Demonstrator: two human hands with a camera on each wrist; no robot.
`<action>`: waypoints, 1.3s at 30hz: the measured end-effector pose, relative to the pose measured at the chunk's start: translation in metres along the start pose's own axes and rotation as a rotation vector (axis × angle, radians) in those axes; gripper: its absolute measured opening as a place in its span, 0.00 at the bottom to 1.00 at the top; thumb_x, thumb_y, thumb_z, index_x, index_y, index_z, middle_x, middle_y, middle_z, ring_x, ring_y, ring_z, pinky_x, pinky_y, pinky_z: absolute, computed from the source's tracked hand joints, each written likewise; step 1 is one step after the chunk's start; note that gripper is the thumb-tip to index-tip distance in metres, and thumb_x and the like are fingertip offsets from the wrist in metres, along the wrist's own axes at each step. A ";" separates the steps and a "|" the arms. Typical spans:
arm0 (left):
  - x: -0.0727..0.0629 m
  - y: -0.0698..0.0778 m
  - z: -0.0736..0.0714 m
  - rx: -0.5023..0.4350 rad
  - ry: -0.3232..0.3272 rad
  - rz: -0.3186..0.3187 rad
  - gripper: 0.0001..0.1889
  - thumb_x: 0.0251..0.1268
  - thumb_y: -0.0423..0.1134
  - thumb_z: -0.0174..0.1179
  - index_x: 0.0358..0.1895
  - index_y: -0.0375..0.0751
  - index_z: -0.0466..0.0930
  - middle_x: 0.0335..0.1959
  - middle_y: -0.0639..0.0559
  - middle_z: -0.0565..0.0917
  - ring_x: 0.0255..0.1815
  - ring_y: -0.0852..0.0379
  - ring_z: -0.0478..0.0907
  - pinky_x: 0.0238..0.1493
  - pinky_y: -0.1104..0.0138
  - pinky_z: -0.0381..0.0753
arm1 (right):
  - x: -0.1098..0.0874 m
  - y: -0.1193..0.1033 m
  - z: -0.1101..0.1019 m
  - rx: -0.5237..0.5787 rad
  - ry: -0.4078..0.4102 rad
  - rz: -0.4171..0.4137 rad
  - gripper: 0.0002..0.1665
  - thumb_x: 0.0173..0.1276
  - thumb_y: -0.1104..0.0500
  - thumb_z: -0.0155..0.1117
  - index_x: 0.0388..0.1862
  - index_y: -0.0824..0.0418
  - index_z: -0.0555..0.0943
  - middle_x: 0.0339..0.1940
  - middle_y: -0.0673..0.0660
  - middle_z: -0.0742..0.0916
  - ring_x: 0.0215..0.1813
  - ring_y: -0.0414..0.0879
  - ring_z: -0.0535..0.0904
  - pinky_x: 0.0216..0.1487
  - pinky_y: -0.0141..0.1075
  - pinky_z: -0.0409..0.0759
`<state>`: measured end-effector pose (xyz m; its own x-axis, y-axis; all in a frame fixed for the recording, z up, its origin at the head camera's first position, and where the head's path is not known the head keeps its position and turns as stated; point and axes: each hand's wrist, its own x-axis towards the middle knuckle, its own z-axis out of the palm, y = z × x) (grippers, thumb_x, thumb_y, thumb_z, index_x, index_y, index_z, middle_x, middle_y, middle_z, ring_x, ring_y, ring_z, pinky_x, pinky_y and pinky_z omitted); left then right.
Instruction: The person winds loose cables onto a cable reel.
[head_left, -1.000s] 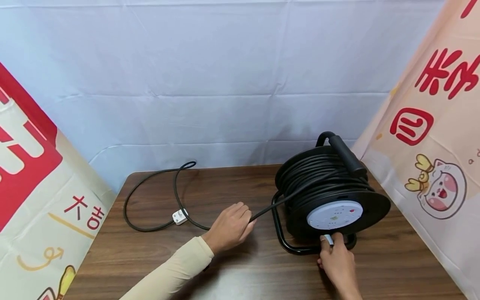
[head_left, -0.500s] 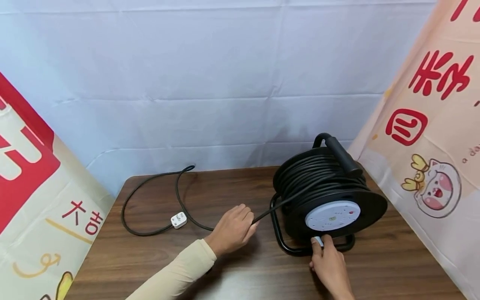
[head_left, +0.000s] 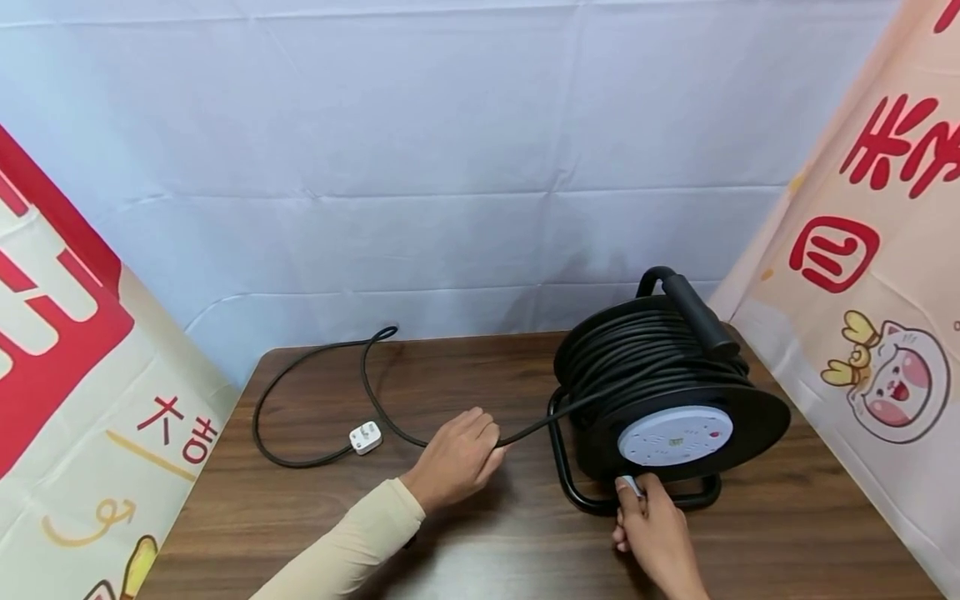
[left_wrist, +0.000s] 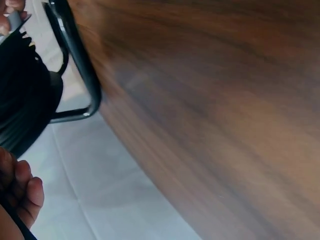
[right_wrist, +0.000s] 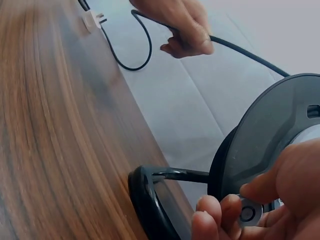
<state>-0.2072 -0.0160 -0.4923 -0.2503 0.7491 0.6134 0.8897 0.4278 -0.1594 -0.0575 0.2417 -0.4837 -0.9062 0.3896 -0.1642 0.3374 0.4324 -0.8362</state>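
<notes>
A black cable reel [head_left: 660,350], wound with thick black cable, stands on the table at the right in the head view. My left hand [head_left: 456,458] grips the loose cable [head_left: 525,432] to the left of the reel, fingers curled round it. With my right hand [head_left: 654,521] I pinch a small pale knob [right_wrist: 250,211] at the lower edge of the reel's front disc, below its white socket panel [head_left: 675,436]. Beyond my left hand the cable runs in a loop to a white plug [head_left: 365,437] lying on the table.
The reel sits on a black tubular frame [head_left: 558,467] with a black carrying handle [head_left: 699,317] on top. A brown wooden table [head_left: 480,375] lies underneath. White cloth [head_left: 420,167] hangs behind it, with printed banners [head_left: 877,333] at both sides.
My right hand and the knob have shifted a little left along the disc's lower edge. The cable beside the plug has slid slightly right. My left hand keeps its grip on the cable.
</notes>
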 end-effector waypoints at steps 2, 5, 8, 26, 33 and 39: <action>-0.004 -0.002 0.000 -0.009 -0.002 -0.006 0.17 0.80 0.44 0.43 0.29 0.44 0.71 0.28 0.53 0.72 0.31 0.55 0.71 0.46 0.60 0.78 | 0.000 -0.001 0.001 0.004 -0.012 0.001 0.16 0.82 0.53 0.50 0.42 0.66 0.71 0.22 0.54 0.80 0.21 0.45 0.81 0.25 0.35 0.82; -0.008 -0.005 0.000 -0.011 -0.002 -0.015 0.19 0.82 0.45 0.38 0.29 0.44 0.70 0.28 0.53 0.72 0.31 0.55 0.72 0.47 0.60 0.79 | -0.001 -0.004 0.002 0.016 -0.020 0.000 0.17 0.82 0.52 0.49 0.42 0.66 0.71 0.22 0.54 0.80 0.21 0.46 0.82 0.25 0.35 0.82; -0.010 -0.010 -0.003 -0.014 0.002 -0.034 0.20 0.83 0.45 0.39 0.29 0.44 0.70 0.29 0.53 0.71 0.31 0.54 0.71 0.43 0.61 0.78 | -0.002 -0.008 0.005 0.066 -0.030 -0.007 0.18 0.82 0.51 0.50 0.42 0.67 0.71 0.21 0.55 0.80 0.21 0.46 0.82 0.25 0.36 0.83; -0.007 -0.017 -0.010 -0.035 0.020 -0.045 0.17 0.80 0.43 0.44 0.28 0.43 0.67 0.28 0.52 0.69 0.30 0.53 0.68 0.38 0.61 0.74 | -0.010 -0.032 0.013 0.249 -0.060 -0.042 0.20 0.81 0.51 0.54 0.44 0.69 0.71 0.21 0.57 0.80 0.20 0.48 0.79 0.24 0.40 0.83; -0.014 -0.021 -0.010 -0.035 0.029 -0.071 0.21 0.84 0.44 0.33 0.27 0.43 0.65 0.26 0.53 0.66 0.28 0.53 0.66 0.36 0.61 0.72 | -0.012 -0.042 0.012 0.264 -0.058 -0.058 0.21 0.80 0.49 0.56 0.44 0.68 0.71 0.20 0.57 0.80 0.19 0.49 0.80 0.24 0.40 0.83; -0.013 -0.022 -0.010 -0.037 0.035 -0.056 0.20 0.83 0.43 0.35 0.27 0.42 0.66 0.26 0.52 0.67 0.29 0.52 0.66 0.36 0.61 0.72 | -0.015 -0.052 0.011 0.276 -0.046 -0.064 0.19 0.79 0.51 0.57 0.44 0.68 0.72 0.20 0.57 0.80 0.19 0.48 0.79 0.23 0.40 0.83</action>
<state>-0.2199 -0.0406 -0.4893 -0.2873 0.7057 0.6476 0.8881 0.4495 -0.0958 -0.0640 0.2043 -0.4439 -0.9361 0.3288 -0.1253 0.2033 0.2150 -0.9552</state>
